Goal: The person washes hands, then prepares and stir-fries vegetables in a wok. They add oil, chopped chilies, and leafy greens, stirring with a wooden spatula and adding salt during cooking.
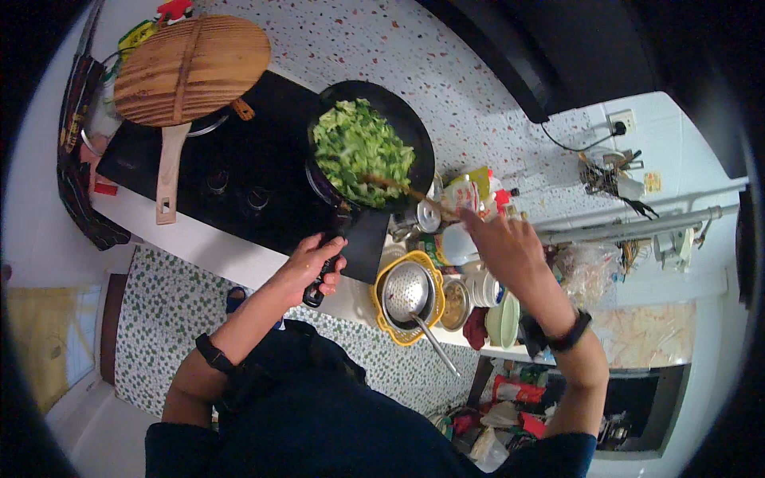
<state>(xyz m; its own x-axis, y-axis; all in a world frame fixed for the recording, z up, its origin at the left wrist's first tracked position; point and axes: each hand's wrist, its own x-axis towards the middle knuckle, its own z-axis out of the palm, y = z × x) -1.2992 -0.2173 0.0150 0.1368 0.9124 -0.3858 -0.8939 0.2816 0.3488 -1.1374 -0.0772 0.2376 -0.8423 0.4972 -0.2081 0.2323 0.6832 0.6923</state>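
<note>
Bright green chopped leafy vegetables [362, 147] fill much of a black wok [421, 135] on the right side of the stove. My left hand [309, 271] is closed around the wok's black handle [315, 295], which points toward me. In my right hand [506, 253], to the right of the wok, is a wooden spatula [410, 191]. Its far end reaches into the near right part of the greens, and the tip is partly hidden there. The spatula is slightly blurred.
A round wooden lid [191, 68] covers a pan with a pale wooden handle [168, 175] on the left of the black stove top [267, 135]. Right of the stove are a yellow basket [378, 307] holding a metal strainer [406, 288], bottles and bowls. A dark range hood [590, 56] hangs upper right.
</note>
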